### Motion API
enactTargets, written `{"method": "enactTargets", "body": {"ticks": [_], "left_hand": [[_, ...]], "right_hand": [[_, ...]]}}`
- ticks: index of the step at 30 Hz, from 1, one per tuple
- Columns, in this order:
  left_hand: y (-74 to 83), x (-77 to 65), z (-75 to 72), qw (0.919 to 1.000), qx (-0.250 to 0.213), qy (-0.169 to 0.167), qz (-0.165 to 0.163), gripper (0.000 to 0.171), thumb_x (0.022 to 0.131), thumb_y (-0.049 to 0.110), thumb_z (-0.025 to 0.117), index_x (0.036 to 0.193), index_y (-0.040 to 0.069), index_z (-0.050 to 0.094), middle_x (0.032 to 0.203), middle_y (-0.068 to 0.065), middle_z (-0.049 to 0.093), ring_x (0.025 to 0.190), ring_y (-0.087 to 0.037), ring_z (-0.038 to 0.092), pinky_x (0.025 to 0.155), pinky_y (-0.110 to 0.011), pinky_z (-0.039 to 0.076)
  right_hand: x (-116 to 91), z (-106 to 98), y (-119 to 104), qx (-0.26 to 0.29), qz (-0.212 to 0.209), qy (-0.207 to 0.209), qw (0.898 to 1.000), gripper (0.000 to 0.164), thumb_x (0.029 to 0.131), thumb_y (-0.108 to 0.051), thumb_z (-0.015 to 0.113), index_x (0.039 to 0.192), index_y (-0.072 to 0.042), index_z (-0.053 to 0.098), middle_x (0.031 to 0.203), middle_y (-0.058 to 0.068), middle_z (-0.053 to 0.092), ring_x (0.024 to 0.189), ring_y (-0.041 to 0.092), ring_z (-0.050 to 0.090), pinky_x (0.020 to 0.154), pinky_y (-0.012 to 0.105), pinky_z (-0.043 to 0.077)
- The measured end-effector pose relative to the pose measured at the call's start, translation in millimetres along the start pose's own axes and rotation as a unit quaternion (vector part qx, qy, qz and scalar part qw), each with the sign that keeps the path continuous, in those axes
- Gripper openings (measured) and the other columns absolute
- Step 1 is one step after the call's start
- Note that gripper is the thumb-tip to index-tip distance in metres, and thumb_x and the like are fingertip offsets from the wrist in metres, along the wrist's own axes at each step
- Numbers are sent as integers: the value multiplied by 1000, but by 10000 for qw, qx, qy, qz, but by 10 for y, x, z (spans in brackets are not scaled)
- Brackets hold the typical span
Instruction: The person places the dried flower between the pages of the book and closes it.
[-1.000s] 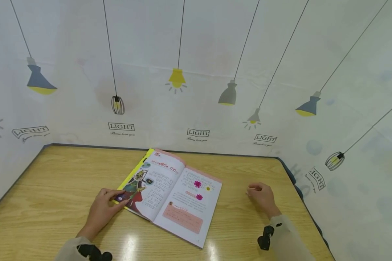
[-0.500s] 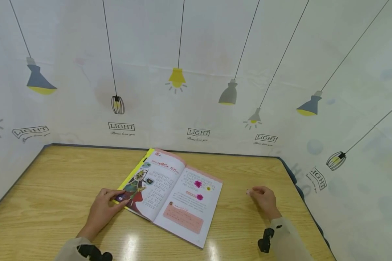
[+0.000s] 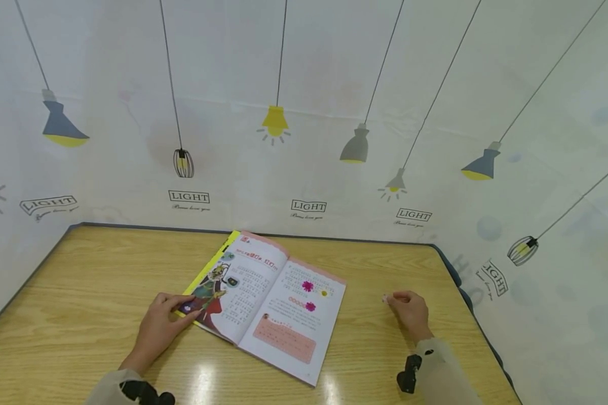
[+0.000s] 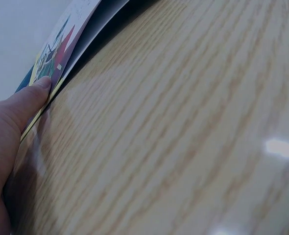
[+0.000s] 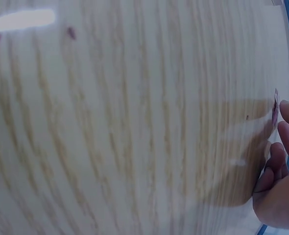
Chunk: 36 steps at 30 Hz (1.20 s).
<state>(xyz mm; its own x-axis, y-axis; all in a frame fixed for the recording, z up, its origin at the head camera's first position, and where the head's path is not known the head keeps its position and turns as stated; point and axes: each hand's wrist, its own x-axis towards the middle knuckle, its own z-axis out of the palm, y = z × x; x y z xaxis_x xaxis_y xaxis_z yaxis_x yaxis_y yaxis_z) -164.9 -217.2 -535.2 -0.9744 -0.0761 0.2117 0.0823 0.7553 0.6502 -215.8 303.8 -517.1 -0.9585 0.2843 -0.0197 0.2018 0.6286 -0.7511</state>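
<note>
An open picture book (image 3: 284,351) lies slanted on the wooden table, its left page bearing a cartoon figure and a yellow border. Two magenta flower shapes and a small yellow one mark the right page. My left hand (image 3: 158,326) rests on the book's lower left edge, thumb and forefinger spread over the page; in the left wrist view one finger (image 4: 34,95) presses the page edge. Right of the book, my right hand (image 3: 410,312) pinches a small thin pinkish piece (image 5: 275,110) at its fingertips, its other fingers curled. Its exact kind I cannot tell.
The wooden table (image 3: 101,270) ends at a dark edging against a wall covering (image 3: 223,129) printed with hanging lamps. Dark devices sit at both cuffs, such as the right wrist device (image 3: 408,374). Bright reflections show on the near tabletop.
My right hand has turned and shifted slightly right, bringing the small pinkish piece at its fingertips into sight. The left hand and the book have stayed in place.
</note>
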Motion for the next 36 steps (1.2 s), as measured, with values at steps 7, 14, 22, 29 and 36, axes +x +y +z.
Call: {"method": "enactTargets", "body": {"ticks": [7, 14, 22, 29, 36], "left_hand": [[13, -1, -9, 9999, 19, -97, -41, 45, 79, 33, 74, 113, 4, 66, 100, -12, 49, 86, -23, 46, 72, -37, 34], [2, 8, 0, 9999, -73, -86, -19, 45, 80, 36, 73, 112, 5, 67, 99, -11, 49, 86, -22, 46, 72, -37, 35], [-13, 12, 9, 9998, -152, -111, -42, 46, 79, 37, 73, 112, 6, 67, 99, -11, 49, 88, -23, 47, 73, -37, 35], [-11, 14, 5, 9998, -137, -136, -62, 47, 79, 38, 73, 113, 6, 67, 99, -10, 49, 88, -22, 47, 73, -37, 35], [-21, 12, 2, 9997, -132, -163, -88, 48, 80, 39, 72, 114, 5, 66, 100, -11, 49, 88, -22, 47, 72, -36, 35]], "right_hand": [[-33, 17, -23, 48, 70, 117, 9999, 35, 85, -19, 67, 104, 9, 62, 98, 24, 62, 87, 33, 58, 69, 32, 43], [-25, 29, -20, -54, 176, 138, 9997, 32, 85, -19, 67, 102, 8, 63, 96, 21, 63, 86, 30, 58, 67, 31, 41], [-30, 21, -30, -64, 175, 60, 9998, 30, 86, -20, 67, 99, 6, 66, 96, 18, 64, 85, 28, 57, 69, 32, 42], [-22, 34, -35, 29, 247, 59, 9997, 28, 86, -19, 67, 98, 6, 67, 94, 17, 64, 82, 25, 56, 65, 29, 40], [-12, 11, -44, 118, 302, 19, 9995, 28, 85, -17, 67, 99, 7, 65, 94, 18, 64, 83, 26, 56, 65, 28, 40]]}}
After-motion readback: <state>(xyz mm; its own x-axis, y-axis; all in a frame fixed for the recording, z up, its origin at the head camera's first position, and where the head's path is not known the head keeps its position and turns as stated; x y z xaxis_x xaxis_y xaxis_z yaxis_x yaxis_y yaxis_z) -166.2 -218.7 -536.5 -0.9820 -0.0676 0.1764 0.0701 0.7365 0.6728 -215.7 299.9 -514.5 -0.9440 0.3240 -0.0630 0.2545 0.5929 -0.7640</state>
